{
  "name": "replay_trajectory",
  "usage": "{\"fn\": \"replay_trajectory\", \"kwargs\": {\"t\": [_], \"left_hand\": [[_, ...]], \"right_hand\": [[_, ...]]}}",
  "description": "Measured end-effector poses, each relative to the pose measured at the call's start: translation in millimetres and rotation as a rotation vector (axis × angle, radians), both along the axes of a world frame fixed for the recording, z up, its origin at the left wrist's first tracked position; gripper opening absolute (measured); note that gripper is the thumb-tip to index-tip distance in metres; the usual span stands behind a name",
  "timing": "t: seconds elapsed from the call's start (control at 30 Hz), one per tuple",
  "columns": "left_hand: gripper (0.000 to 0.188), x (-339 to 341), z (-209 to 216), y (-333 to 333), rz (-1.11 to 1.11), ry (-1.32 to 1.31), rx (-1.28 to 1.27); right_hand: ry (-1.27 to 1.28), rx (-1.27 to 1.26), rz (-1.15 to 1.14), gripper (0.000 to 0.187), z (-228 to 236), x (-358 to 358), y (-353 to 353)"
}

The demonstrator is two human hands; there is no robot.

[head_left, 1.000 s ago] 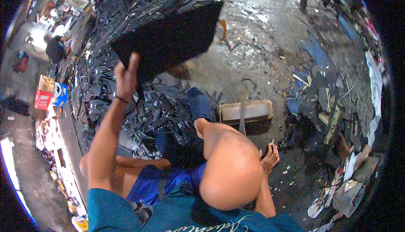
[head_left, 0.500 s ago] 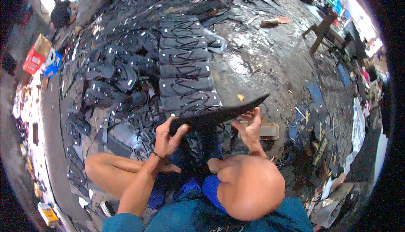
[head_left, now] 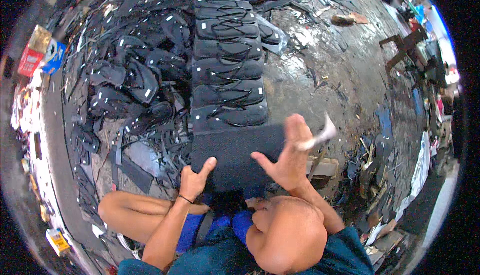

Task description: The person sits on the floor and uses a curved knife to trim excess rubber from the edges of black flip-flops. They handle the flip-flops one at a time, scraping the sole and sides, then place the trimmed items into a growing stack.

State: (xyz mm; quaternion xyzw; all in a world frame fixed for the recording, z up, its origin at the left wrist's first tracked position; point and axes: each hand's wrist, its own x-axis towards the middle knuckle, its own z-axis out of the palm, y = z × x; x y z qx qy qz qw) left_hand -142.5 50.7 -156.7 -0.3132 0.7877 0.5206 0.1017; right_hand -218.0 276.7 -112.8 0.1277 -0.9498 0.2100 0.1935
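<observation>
A black flat sheet, likely rubber or foam (head_left: 235, 150), lies across in front of my knees, its top face showing. My left hand (head_left: 196, 179) grips its left edge, thumb on top and fingers underneath. Over the sheet's right end is my right hand (head_left: 290, 162), with thumb and fingers stretched apart. A pale, curved thing (head_left: 327, 131), smeared by motion, shows beside the right fingers; I cannot make out what it is. Just beyond the sheet runs a row of black flip-flops (head_left: 230, 70), with several pairs laid crosswise.
To the left lies a heap of black flip-flops (head_left: 135, 77). A red box (head_left: 31, 60) stands at the far left. Near my right forearm is a pale block (head_left: 324, 167). Scraps litter the floor, and a dark wooden stand (head_left: 407, 47) is at the far right.
The sheet has turned from nearly edge-on to face-up and flatter. My right hand has moved up onto its right end, and the pale blurred thing has appeared beside it.
</observation>
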Motion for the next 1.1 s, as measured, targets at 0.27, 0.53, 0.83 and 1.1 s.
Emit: {"fn": "replay_trajectory", "kwargs": {"t": [0.27, 0.53, 0.83, 1.1], "left_hand": [[0.049, 17, -34, 4, -0.171, -0.15, 0.061], [0.051, 11, -37, -4, -0.366, 0.222, -0.026], [0.071, -81, -109, -38, -0.201, 0.213, -0.071], [0.079, -181, -23, -47, -0.537, -0.073, 0.077]], "right_hand": [[-0.9, 0.133, 0.578, 0.061, -60, 3, -26], [-0.589, -0.024, 0.369, 0.055, -122, -68, -26], [-0.325, -1.01, 0.018, 0.09, -98, -43, 31], [-0.428, -0.454, 0.091, 0.038, -83, -7, 45]]}}
